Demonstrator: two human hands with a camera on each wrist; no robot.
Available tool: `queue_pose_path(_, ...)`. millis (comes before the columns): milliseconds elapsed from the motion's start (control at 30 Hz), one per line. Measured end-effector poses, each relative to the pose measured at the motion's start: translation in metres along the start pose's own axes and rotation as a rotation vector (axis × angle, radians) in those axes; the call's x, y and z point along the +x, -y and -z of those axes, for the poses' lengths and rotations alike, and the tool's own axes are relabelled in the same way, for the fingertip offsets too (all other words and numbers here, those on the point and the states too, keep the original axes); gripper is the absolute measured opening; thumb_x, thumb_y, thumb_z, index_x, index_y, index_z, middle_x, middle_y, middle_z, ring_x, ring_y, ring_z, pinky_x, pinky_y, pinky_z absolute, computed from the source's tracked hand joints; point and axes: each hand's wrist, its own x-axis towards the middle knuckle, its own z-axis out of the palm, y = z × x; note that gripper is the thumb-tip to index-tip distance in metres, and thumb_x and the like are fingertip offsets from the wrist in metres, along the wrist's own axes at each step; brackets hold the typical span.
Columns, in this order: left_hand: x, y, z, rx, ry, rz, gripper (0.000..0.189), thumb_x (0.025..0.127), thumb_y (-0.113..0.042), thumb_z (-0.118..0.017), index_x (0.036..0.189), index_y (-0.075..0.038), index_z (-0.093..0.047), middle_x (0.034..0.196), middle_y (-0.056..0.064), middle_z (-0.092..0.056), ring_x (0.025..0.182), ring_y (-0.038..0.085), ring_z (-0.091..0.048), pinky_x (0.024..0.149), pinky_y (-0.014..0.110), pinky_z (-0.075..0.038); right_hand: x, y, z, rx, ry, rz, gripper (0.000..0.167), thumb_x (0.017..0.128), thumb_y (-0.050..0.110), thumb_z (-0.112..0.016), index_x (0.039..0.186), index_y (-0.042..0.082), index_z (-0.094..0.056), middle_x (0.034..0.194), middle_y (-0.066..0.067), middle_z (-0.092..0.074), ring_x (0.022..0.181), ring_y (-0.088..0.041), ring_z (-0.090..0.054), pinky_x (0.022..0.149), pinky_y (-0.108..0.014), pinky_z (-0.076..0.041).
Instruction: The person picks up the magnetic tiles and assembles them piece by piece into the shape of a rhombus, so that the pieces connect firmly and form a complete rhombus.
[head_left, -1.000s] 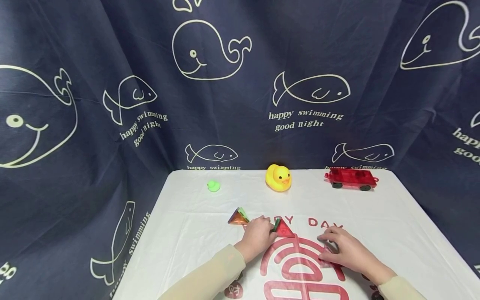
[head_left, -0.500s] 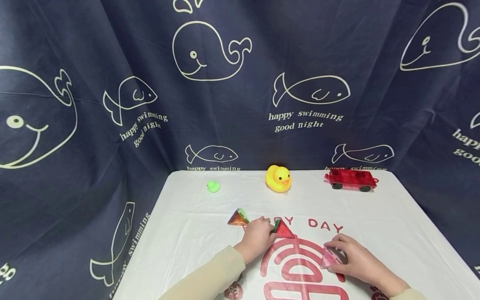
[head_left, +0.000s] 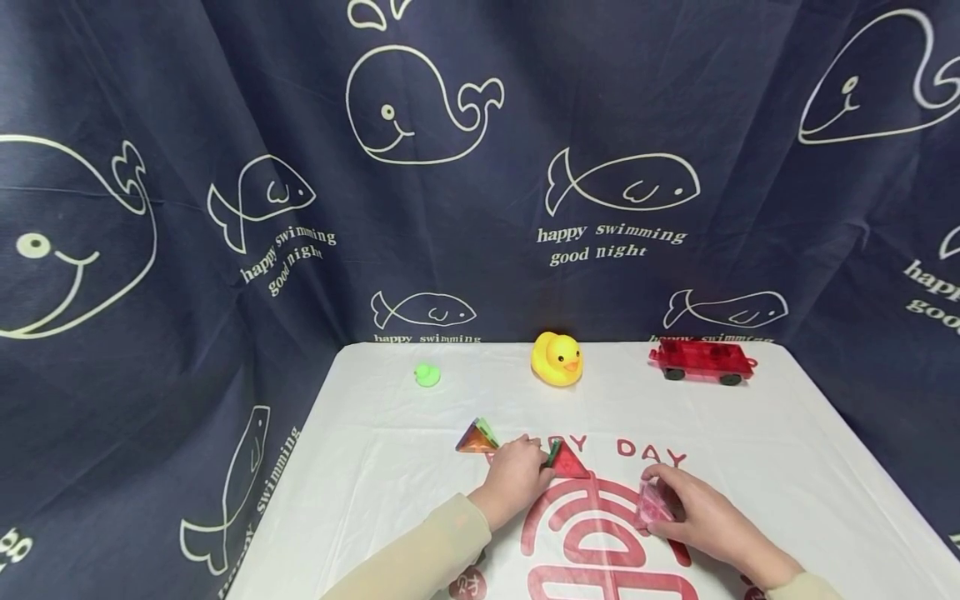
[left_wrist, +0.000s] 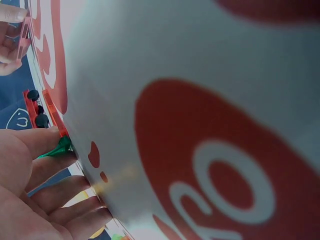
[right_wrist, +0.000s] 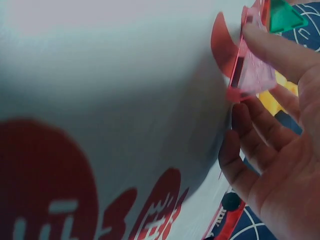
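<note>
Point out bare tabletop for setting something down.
Free: the right side, between the red toy car chassis and the right hand holding the pink tile; also the left side, below the green duck and left of the orange triangular tile. Crowded: the middle, where the left hand, green tile and red triangular tile bunch together.

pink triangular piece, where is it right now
In the head view, the pink triangular piece is right of centre in the lower part, gripped by the right hand, at the right side of the printed red arches.
</note>
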Motion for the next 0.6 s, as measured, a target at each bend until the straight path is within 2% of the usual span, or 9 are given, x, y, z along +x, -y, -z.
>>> queue_pose_path(133, 0.000, 0.000, -0.001, 0.003, -0.006, -0.003, 0.032, 0.091, -0.030, -0.081, 0.064, -0.017, -0.070, 0.091, 0.001, -0.074, 0.093, 0.022, -0.073, 0.075, 0.036, -0.057, 0.004, 0.004, -0.002, -0.014, -0.024, -0.019, 0.070, 0.073, 0.040, -0.095, 0.128, 0.014, -0.059, 0.094, 0.003, -0.062, 0.084, -0.016, -0.056, 0.081, -0.044, -0.052)
queue_pose_path(300, -0.001, 0.001, -0.002, 0.018, -0.015, -0.011, 0.033, 0.090, -0.031, -0.081, 0.062, -0.018, -0.068, 0.090, 0.000, -0.074, 0.092, 0.021, -0.073, 0.074, 0.036, -0.057, 0.008, 0.007, -0.004, -0.028, -0.068, -0.046, 0.073, 0.073, 0.039, -0.095, 0.129, 0.014, -0.056, 0.095, 0.000, -0.063, 0.085, -0.019, -0.058, 0.082, -0.049, -0.054)
queue_pose_path(467, -0.001, 0.001, -0.002, 0.014, -0.018, -0.020, 0.032, 0.090, -0.031, -0.081, 0.063, -0.018, -0.069, 0.086, -0.001, -0.072, 0.087, 0.020, -0.072, 0.071, 0.034, -0.055, 0.011, 0.010, -0.007, -0.025, -0.109, -0.039, 0.069, 0.076, 0.031, -0.094, 0.129, 0.015, -0.053, 0.091, -0.001, -0.062, 0.079, -0.019, -0.056, 0.075, -0.044, -0.053)
queue_pose_path(600, 0.000, 0.002, -0.002, 0.014, -0.012, -0.017, 0.032, 0.091, -0.031, -0.081, 0.064, -0.019, -0.069, 0.093, 0.001, -0.075, 0.091, 0.020, -0.073, 0.074, 0.034, -0.056, 0.014, 0.011, -0.008, -0.031, -0.143, -0.029, 0.066, 0.080, 0.025, -0.092, 0.131, 0.013, -0.053, 0.089, -0.001, -0.061, 0.076, -0.018, -0.055, 0.071, -0.042, -0.051)
